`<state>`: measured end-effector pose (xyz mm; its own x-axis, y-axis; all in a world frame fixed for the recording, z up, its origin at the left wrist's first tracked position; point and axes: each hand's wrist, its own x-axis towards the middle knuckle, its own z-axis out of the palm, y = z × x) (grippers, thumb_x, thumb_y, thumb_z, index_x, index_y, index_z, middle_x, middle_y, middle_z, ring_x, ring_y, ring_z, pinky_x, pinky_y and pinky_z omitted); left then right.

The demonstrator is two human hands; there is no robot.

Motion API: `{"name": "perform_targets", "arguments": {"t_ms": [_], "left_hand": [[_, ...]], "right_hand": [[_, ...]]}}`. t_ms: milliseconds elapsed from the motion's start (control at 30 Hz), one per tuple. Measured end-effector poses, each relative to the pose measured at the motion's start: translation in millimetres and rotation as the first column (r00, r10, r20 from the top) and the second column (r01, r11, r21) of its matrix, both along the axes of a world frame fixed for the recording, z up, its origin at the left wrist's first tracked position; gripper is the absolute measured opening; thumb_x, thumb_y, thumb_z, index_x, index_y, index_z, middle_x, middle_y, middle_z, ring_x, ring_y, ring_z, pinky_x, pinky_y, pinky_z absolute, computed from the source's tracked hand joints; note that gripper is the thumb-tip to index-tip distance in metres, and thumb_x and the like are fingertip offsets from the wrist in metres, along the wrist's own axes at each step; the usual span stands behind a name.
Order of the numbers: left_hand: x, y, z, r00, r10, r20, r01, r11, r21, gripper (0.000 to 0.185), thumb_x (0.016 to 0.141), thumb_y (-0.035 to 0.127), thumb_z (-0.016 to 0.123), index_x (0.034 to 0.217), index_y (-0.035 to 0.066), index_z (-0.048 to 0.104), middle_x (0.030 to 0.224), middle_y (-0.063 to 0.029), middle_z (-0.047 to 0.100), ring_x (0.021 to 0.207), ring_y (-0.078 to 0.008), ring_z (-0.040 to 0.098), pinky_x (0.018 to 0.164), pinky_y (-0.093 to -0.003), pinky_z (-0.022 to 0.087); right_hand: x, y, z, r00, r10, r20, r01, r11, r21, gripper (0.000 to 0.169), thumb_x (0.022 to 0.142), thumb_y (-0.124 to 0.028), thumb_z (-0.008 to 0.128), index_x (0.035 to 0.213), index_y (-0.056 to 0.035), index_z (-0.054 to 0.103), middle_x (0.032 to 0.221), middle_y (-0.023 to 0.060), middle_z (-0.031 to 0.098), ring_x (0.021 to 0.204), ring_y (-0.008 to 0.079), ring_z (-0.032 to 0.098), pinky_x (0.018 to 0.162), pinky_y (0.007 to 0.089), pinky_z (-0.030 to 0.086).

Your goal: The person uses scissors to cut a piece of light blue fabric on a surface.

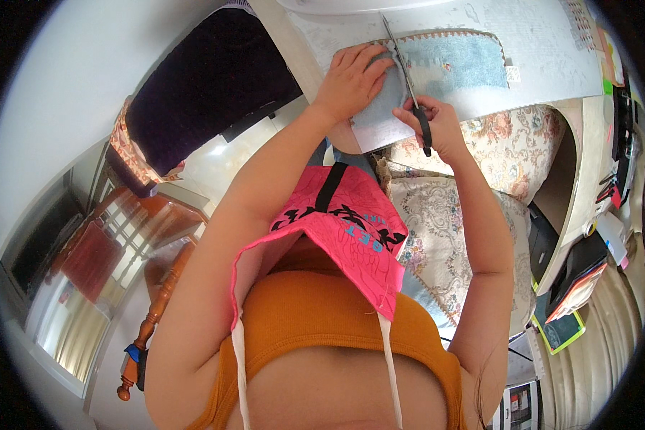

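My right hand [435,126] holds a pair of scissors [407,67] by its black handle. The long metal blades point away from me across a piece of light blue denim-like cloth [462,62], which has a brown scalloped trim and a white printed tag [512,74]. Along the blades a ragged edge runs through the cloth. I cannot tell how far apart the blades are. My left hand [355,78] rests palm down on the left portion of the cloth [376,126], fingers spread beside the ragged edge. That portion reaches the table's near edge.
A pale table [548,70] carries the cloth, with a white rounded object [333,4] at its far side. Floral-upholstered seating [435,215] is below right. Black fabric [209,91] covers something at left. A turned wooden post [158,306] stands lower left. I wear a pink apron [333,215].
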<state>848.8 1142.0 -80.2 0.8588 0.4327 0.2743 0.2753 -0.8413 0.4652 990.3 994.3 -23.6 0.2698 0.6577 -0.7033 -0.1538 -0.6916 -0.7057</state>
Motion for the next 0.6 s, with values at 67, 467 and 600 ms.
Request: {"name": "perform_targets", "arguments": {"t_ms": [67, 467, 600], "left_hand": [[-1, 0, -1, 1.0, 0.003, 0.004, -0.003, 1.0, -0.001, 0.034, 0.082, 0.017, 0.061, 0.115, 0.017, 0.057, 0.126, -0.0021, 0.051, 0.119, -0.0245, 0.046, 0.098, -0.0424, 0.036], [-24, 10, 24, 0.949, 0.301, -0.096, -0.316, 0.912, -0.262, 0.038, 0.079, 0.023, 0.068, 0.114, 0.012, 0.058, 0.119, -0.0114, 0.056, 0.107, -0.0314, 0.054, 0.091, -0.0396, 0.043], [-35, 27, 49, 0.891, 0.296, -0.344, -0.45, 0.672, -0.588, 0.043, 0.083, 0.025, 0.068, 0.118, 0.003, 0.055, 0.098, -0.0135, 0.063, 0.086, -0.0242, 0.061, 0.08, -0.0328, 0.048]], "right_hand": [[-1, -2, 1, 1.0, -0.009, -0.025, 0.009, 1.0, -0.008, 0.035, 0.074, -0.031, 0.081, 0.085, -0.003, 0.063, 0.055, -0.0017, 0.05, 0.044, 0.0057, 0.044, 0.04, 0.0237, 0.03], [-7, -54, 49, 0.998, 0.038, 0.056, -0.036, 0.998, -0.046, 0.037, 0.076, -0.023, 0.08, 0.104, -0.0088, 0.06, 0.066, -0.0006, 0.059, 0.054, 0.0048, 0.046, 0.048, 0.0208, 0.033], [80, -81, 26, 0.632, -0.028, 0.774, 0.16, 0.982, -0.095, 0.058, 0.068, -0.042, 0.083, 0.11, -0.0055, 0.063, 0.065, 0.0052, 0.062, 0.057, 0.0142, 0.057, 0.053, 0.0307, 0.044]]}}
